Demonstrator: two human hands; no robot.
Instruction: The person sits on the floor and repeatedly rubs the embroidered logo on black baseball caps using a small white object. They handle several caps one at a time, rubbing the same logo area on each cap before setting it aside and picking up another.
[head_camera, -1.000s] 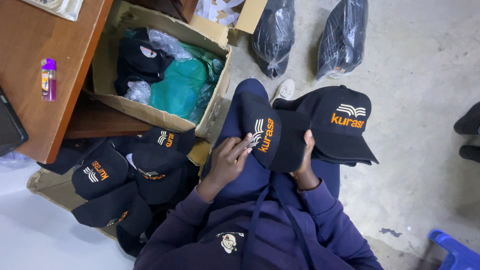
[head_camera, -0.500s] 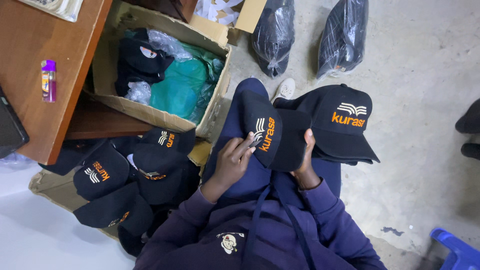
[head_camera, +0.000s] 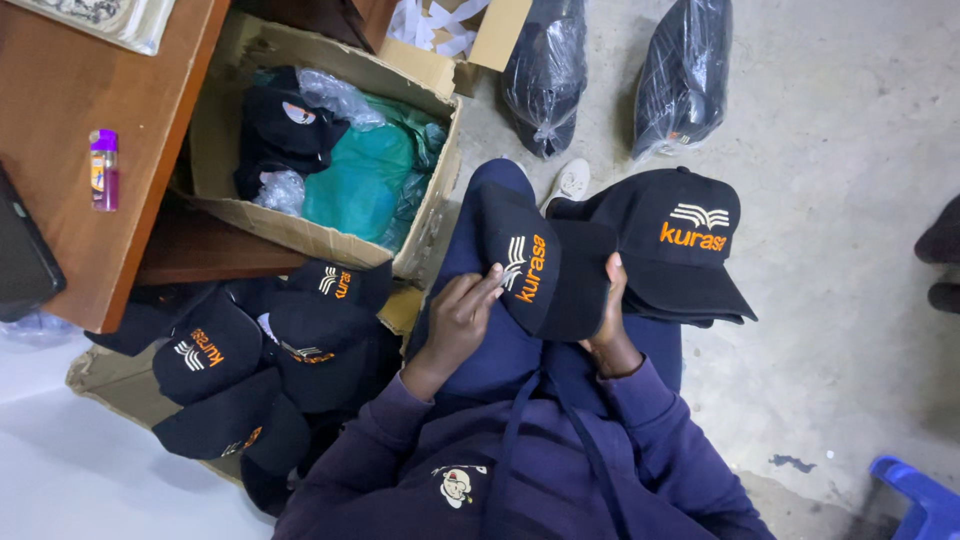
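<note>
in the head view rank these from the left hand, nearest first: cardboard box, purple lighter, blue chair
1. Cardboard box, just up and left of the left hand, beside the knee.
2. Purple lighter, farther left, on the wooden desk.
3. Blue chair, far across in the bottom right corner.

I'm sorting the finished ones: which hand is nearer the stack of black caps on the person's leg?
Right. The right hand grips the held cap beside the stack of black caps; the left hand is across the cap.
</note>
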